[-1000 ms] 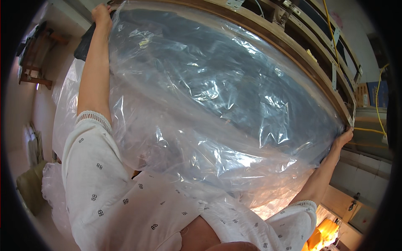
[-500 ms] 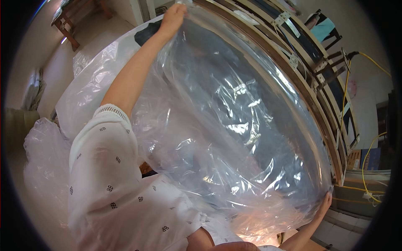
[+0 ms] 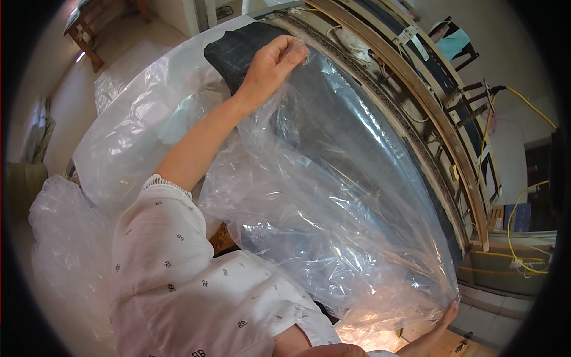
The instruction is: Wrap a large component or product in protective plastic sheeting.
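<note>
A wide sheet of clear plastic film [image 3: 333, 196] stretches in front of me, crinkled and shiny. My left hand [image 3: 275, 61] pinches its far edge with the fingers closed. At the lower right my right hand [image 3: 450, 313] grips the other end of that edge, though its fingers are partly hidden. Dark fabric [image 3: 235, 50] lies beneath the film, bare beside my left hand and dimly visible through the plastic elsewhere. Along the fabric's far side runs a strip with a rough, dark edge [image 3: 416, 143].
Beyond the film stands a long frame with wooden rails [image 3: 410, 86] and metal brackets. A yellow cable [image 3: 511, 229] hangs at the right. More plastic [image 3: 68, 238] bunches at my left. A wooden stool or bench [image 3: 80, 35] stands at the far left.
The film's far edge has come back from the wooden rails, baring the strip and more dark fabric. My left hand has moved right and nearer; my right hand has shifted slightly down and left.
</note>
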Tool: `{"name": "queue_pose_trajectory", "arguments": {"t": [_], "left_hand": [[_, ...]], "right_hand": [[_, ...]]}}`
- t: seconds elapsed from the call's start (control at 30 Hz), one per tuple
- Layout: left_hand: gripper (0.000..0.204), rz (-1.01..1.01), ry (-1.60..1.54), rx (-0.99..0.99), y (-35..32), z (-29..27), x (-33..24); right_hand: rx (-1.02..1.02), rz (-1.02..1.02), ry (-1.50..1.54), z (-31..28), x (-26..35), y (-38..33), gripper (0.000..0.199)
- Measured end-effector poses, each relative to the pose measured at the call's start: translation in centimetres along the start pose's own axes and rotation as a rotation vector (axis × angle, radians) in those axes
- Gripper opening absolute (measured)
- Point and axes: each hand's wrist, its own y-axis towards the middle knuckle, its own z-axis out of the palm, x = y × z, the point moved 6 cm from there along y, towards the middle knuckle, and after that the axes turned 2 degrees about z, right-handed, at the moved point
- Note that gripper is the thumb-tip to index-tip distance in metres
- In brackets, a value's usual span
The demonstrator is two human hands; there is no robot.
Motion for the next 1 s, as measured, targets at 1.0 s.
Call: {"name": "queue_pose_trajectory", "arguments": {"t": [1.0], "left_hand": [[0.021, 0.379, -0.063, 0.284, -10.3, 0.7, -17.9]], "right_hand": [[-0.209, -0.05, 0.139, 0.8, -0.4, -0.8, 0.052]]}}
